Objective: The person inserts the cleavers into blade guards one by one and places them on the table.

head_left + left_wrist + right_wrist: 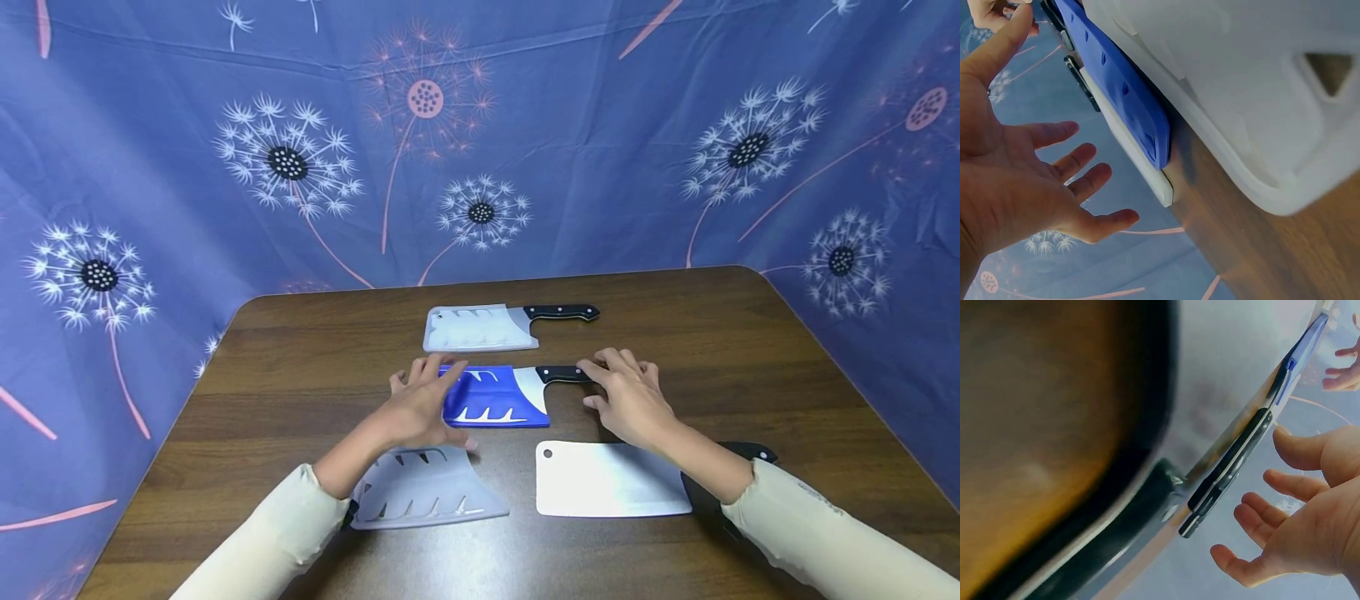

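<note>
A cleaver in a blue blade sheath [491, 396] lies mid-table, its black handle [562, 374] pointing right. Over the sheath's left end hovers my left hand [420, 412], fingers spread and nothing in its grasp. My right hand [633, 404] is at the handle's end with fingers loosely bent; the right wrist view shows its fingers [1254, 519] apart from the handle. Nearer me, an empty pale grey sheath [431, 496] lies below my left hand. A bare cleaver [611, 479] lies below my right hand, its handle partly hidden by my forearm.
Farther back lies another cleaver in a whitish sheath [480, 327], its black handle also to the right. Everything rests on a brown wooden table [300, 375] with rounded far corners. A blue dandelion-print cloth [585, 208] hangs behind it.
</note>
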The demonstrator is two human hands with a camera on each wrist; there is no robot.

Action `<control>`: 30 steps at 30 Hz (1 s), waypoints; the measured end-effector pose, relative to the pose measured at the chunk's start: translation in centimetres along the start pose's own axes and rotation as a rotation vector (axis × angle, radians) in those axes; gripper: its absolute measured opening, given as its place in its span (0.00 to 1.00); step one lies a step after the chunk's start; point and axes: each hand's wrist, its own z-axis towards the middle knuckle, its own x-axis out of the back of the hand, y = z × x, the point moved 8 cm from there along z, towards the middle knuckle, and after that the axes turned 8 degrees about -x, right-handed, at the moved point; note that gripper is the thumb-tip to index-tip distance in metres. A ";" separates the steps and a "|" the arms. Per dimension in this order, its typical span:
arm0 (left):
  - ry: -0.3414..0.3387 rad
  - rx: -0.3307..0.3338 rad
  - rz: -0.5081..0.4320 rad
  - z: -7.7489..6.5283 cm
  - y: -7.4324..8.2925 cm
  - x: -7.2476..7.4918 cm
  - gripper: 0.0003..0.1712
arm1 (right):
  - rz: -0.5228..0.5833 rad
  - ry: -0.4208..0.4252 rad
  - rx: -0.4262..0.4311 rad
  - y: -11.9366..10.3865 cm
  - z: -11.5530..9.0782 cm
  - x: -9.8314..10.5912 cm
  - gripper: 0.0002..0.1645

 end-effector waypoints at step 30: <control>0.023 0.002 0.044 -6.2 0.5 -2.0 0.65 | 0.020 -0.006 -0.127 4.4 -5.6 3.2 0.30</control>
